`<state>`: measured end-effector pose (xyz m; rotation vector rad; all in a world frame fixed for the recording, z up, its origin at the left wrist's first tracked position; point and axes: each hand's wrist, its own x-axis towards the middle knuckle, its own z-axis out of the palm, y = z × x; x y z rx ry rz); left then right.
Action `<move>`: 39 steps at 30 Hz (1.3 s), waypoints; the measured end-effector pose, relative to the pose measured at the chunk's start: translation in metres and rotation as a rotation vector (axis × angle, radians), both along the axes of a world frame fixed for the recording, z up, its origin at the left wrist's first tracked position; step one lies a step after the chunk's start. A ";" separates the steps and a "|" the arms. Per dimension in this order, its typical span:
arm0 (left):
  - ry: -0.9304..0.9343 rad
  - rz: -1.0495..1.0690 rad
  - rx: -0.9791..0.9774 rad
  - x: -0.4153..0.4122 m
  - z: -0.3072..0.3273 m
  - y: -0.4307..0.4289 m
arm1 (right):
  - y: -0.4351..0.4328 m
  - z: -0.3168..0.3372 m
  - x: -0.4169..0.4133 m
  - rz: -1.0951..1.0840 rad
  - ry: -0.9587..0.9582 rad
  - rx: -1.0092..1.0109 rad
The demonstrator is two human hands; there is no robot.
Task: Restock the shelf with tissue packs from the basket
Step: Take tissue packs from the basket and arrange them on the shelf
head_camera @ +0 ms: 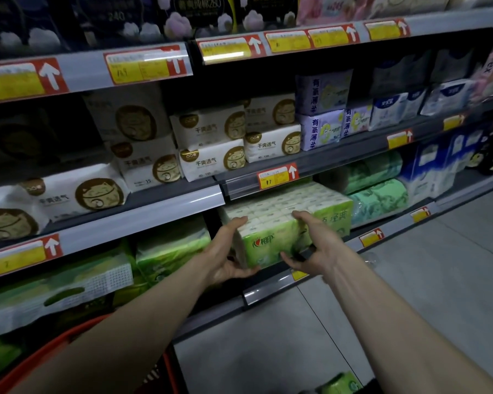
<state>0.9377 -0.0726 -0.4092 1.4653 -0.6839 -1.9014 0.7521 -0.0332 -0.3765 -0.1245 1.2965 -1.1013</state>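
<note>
A green and white tissue pack (271, 240) sits at the front edge of the lower shelf (271, 288), below the red and yellow price tag. My left hand (225, 254) grips its left end, fingers on top and thumb underneath. My right hand (316, 243) grips its right front, fingers over the top and thumb below. A similar green pack (333, 217) stands right behind it, touching. The red basket (54, 351) shows at the bottom left under my left forearm, and another green pack (342, 383) lies at the bottom edge.
White cat-print packs (208, 143) fill the shelf above, purple packs (319, 120) to their right. Green tissue packs (171, 245) lie left of my hands, green rolls (379, 194) and blue packs (436, 166) to the right. Grey floor tiles (410, 280) run along the shelf base.
</note>
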 end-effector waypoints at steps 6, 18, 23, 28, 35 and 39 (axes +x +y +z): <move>-0.001 0.067 -0.090 -0.007 -0.003 -0.007 | -0.023 -0.016 0.005 -0.051 0.141 -0.031; -0.052 0.298 -0.118 -0.010 -0.021 -0.041 | -0.050 -0.043 0.033 -0.064 0.195 -0.123; -0.119 0.339 -0.239 -0.021 -0.035 -0.011 | -0.059 -0.052 0.039 -0.032 0.199 -0.107; -0.255 0.367 -0.363 -0.029 -0.053 0.018 | -0.064 -0.054 0.042 -0.185 0.254 -0.070; -0.291 0.386 -0.449 -0.038 -0.049 0.035 | -0.065 -0.045 0.052 -0.327 0.191 -0.097; -0.241 0.382 -0.460 -0.043 -0.046 0.027 | -0.067 -0.046 0.056 -0.290 0.205 -0.109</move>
